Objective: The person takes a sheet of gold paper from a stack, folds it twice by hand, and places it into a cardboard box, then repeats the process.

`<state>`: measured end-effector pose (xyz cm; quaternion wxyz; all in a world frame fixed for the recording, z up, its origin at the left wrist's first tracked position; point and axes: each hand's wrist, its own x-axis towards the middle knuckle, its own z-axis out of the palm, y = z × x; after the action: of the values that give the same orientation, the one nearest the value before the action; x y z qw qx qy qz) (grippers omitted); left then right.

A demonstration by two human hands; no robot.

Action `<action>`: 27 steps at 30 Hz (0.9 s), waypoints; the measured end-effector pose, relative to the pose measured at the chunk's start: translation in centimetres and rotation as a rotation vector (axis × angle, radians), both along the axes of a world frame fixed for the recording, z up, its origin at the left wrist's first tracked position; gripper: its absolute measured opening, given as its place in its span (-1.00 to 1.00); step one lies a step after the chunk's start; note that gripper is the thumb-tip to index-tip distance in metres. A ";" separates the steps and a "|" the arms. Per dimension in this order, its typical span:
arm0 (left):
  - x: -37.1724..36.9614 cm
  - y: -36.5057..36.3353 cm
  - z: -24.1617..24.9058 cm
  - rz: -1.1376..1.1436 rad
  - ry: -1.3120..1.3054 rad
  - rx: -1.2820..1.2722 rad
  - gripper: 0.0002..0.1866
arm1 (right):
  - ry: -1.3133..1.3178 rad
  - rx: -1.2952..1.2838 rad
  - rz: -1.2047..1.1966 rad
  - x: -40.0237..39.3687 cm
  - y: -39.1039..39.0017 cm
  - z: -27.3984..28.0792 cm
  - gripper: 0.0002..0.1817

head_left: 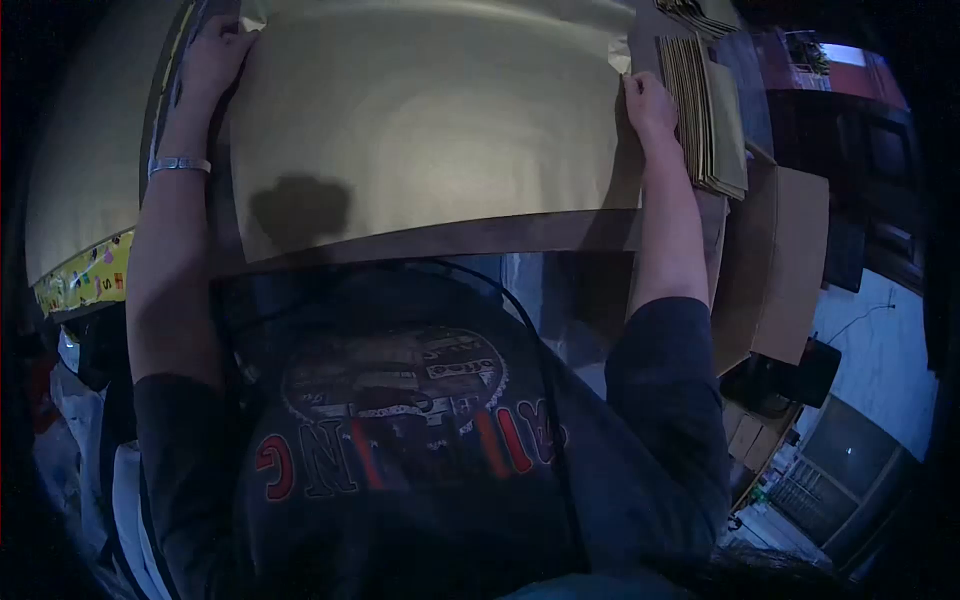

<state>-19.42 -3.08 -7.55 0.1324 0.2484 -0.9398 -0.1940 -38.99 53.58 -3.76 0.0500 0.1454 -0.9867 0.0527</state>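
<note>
A large gold-brown sheet of paper (pixel 430 120) lies across the work table (pixel 480 235) in front of me. At its upper left corner, my left hand (pixel 213 60) has its fingers pinched on the paper, which is creased there. My right hand (pixel 650 105) is closed at the upper right edge, just below another small crumpled fold. Close beside the right hand stands a stack of folded brown paper (pixel 690 115). A band circles my left wrist.
To the left is another gold-brown sheet (pixel 85 160) with a yellow printed strip (pixel 85 278) along its lower edge. An open cardboard box (pixel 790 265) stands right of the table. My body is against the near side, with a dark cable hanging across it.
</note>
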 end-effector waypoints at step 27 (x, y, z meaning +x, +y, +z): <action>3.1 3.0 3.8 0.172 -0.090 -0.056 -0.48 | 0.094 0.014 0.036 -0.2 -0.1 -0.8 -0.62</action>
<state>-16.31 -0.03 -3.72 0.1131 0.3329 -0.9250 -0.1441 -39.18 53.47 -4.56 0.0945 0.1656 -0.9809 0.0396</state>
